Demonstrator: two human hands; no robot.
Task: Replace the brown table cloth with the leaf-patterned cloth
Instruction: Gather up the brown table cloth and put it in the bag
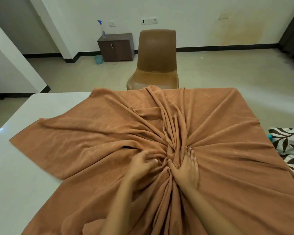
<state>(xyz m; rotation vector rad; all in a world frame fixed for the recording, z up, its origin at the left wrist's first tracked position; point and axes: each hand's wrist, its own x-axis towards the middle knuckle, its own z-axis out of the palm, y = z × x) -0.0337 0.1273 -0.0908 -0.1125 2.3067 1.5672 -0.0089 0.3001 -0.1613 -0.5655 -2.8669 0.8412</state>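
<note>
**Gathering the brown cloth at the middle of the bench**

Bunching is the evident purpose: the brown cloth (pixel 219 126) radiates in tight pleats toward one point near the person, where both hands meet. The left hand (pixel 143 162) has its fingers curled into the folds, gripping a wad of fabric. The right hand (pixel 187 168) lies with fingers mostly straight along the ridge of pleats, thumb hooked round a fold, so it seems to be raking and pressing cloth inward rather than closing fully on it. Drawing everything to the centre has already bared the white bench (pixel 29 160) along its left side and far-left corner, which suggests the cloth is being collected into one bundle for lifting off in a single go.

The leaf-patterned cloth (pixel 288 146) waits at the right edge of the view, just beside the brown one, handy for spreading afterwards.

Behind the bench stand a brown chair (pixel 157 60), a small cabinet (pixel 115 47) and a spray bottle (pixel 102 29) on it. No legible writing or brand shows anywhere.
</note>
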